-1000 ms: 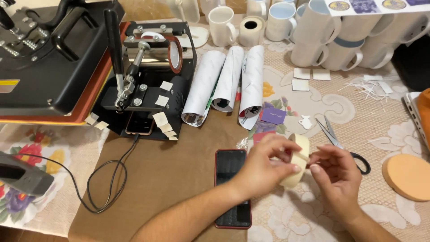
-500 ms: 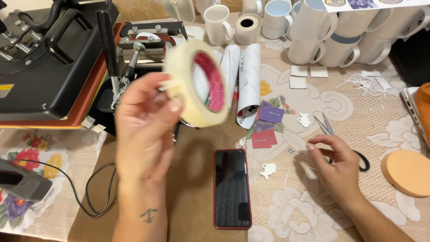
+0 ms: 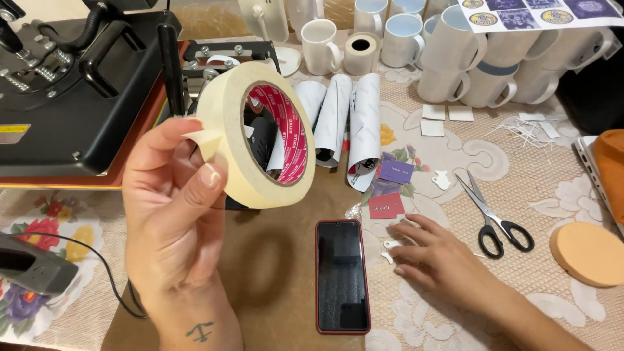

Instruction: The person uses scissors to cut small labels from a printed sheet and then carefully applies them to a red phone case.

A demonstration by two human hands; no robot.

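Observation:
My left hand [image 3: 170, 214] holds a cream masking tape roll [image 3: 244, 130] with a red inner core, raised upright close to the camera; a loose tape end sticks out by my thumb. My right hand [image 3: 437, 257] rests flat on the lace tablecloth, fingers spread, fingertips at small white paper cutouts [image 3: 389, 250]. A dark phone [image 3: 342, 274] with a red case lies between my hands. Scissors [image 3: 495, 218] lie to the right of my right hand.
A black heat press [image 3: 71, 97] fills the left. Rolled white sheets [image 3: 364, 127], purple and red cards [image 3: 390, 188], and white mugs [image 3: 455, 58] stand at the back. A round cork disc [image 3: 585, 253] lies at right, a cable [image 3: 97, 266] at lower left.
A second ago both hands worked the tape roll low by the phone. My left hand lifted it up and closer to the camera; my right hand let go and settled flat on the table.

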